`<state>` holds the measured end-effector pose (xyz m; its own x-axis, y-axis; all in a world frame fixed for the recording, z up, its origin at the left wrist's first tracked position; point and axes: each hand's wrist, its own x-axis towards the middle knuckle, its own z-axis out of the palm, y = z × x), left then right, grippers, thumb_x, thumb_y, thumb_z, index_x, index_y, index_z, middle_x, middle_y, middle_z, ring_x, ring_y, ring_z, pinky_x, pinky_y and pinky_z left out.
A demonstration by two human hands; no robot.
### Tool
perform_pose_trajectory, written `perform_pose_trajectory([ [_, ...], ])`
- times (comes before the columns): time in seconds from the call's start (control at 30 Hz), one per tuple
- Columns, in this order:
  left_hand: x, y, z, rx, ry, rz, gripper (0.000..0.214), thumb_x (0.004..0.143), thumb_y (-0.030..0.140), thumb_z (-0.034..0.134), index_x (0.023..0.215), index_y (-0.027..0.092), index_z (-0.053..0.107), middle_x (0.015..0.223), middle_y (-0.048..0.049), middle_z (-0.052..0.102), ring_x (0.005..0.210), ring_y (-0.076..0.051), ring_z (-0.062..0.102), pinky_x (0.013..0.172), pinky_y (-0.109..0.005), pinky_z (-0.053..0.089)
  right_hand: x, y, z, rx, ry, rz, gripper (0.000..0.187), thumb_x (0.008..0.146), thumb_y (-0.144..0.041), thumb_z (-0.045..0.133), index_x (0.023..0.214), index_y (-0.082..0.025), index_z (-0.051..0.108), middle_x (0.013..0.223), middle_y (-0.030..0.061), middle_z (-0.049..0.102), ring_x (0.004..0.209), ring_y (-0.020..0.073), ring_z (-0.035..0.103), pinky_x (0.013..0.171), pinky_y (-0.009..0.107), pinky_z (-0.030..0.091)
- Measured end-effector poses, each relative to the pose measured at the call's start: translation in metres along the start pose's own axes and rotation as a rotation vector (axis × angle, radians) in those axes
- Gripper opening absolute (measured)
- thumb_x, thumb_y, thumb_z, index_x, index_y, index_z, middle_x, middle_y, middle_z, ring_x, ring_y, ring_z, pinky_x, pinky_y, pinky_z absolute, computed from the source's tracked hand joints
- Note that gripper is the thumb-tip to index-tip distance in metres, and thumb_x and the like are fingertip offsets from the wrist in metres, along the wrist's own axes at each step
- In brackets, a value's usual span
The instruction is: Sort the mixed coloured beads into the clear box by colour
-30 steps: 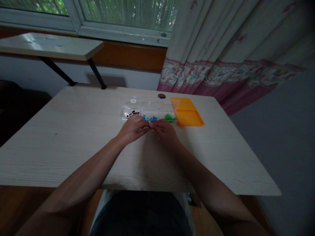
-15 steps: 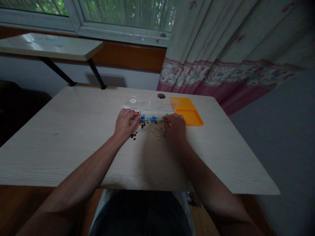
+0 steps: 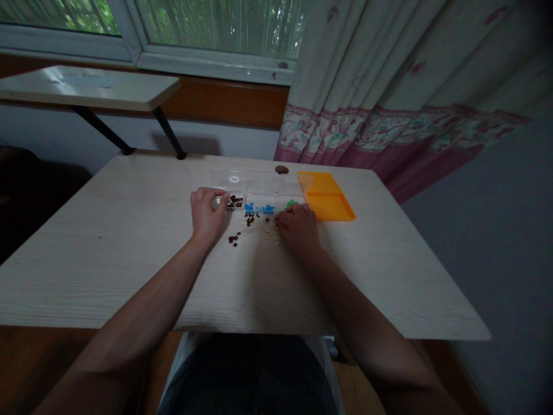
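Head view of a pale wood-grain desk (image 3: 129,242). A clear compartment box (image 3: 259,193) lies across the far middle, holding brown pieces (image 3: 235,202) in its left cell, blue pieces (image 3: 258,208) in the middle cell and green pieces (image 3: 291,203) in the right cell. The left hand (image 3: 207,214) rests at the box's left end, fingers curled with the tips against the corner by the brown cell; whether it actually grips the box cannot be told. The right hand (image 3: 299,227) lies palm down just before the green cell, fingers bent over the desk, and any piece pinched under them is hidden. Between the two hands, loose brown pieces (image 3: 235,238) and pale pieces (image 3: 272,230) lie scattered on the desk, the pale ones just beside the right fingertips. An orange tray (image 3: 330,202) adjoins the box's right end.
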<state>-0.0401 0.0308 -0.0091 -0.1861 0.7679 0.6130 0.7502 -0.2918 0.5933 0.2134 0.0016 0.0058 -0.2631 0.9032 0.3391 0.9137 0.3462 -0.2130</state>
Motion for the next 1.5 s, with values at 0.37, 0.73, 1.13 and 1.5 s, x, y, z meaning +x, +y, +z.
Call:
perform_pose_trajectory([
  [0.37,0.0,-0.001,-0.001,0.03,-0.027,-0.028,0.02,0.089,0.031,0.06,0.103,0.026,0.073,0.097,-0.0074,0.058,0.101,-0.027,0.05,0.094,-0.046,0.039,-0.001,-0.007,0.004,0.018,-0.027,-0.072,0.023,0.091,-0.028,0.059,0.11,-0.028,0.073,0.102,0.009,0.061,0.102,0.0264,0.047,0.092,0.04,0.035],
  [0.73,-0.004,0.018,-0.008,0.031,-0.448,0.422,0.016,0.088,0.034,0.062,0.098,0.026,0.071,0.093,-0.0051,0.063,0.096,-0.024,0.053,0.088,-0.041,0.04,0.0,-0.008,0.003,0.039,-0.015,-0.098,0.014,0.09,-0.028,0.062,0.093,-0.025,0.076,0.099,0.0079,0.064,0.101,0.0259,0.048,0.091,0.039,0.036],
  [1.13,-0.004,0.014,-0.008,0.084,-0.614,0.516,0.021,0.084,0.045,0.069,0.094,0.027,0.071,0.096,-0.0047,0.063,0.097,-0.025,0.052,0.085,-0.039,0.039,0.002,-0.005,0.005,0.066,-0.01,-0.099,0.016,0.091,-0.028,0.061,0.091,-0.024,0.076,0.097,0.0077,0.065,0.1,0.0258,0.049,0.091,0.04,0.037],
  [1.5,-0.006,0.02,-0.004,0.003,-0.523,0.458,0.022,0.093,0.037,0.055,0.089,0.021,0.069,0.089,-0.0063,0.063,0.091,-0.023,0.054,0.084,-0.039,0.042,0.001,-0.004,0.004,0.072,-0.005,-0.101,0.015,0.09,-0.027,0.061,0.092,-0.023,0.075,0.097,0.0076,0.065,0.098,0.0252,0.05,0.09,0.04,0.037],
])
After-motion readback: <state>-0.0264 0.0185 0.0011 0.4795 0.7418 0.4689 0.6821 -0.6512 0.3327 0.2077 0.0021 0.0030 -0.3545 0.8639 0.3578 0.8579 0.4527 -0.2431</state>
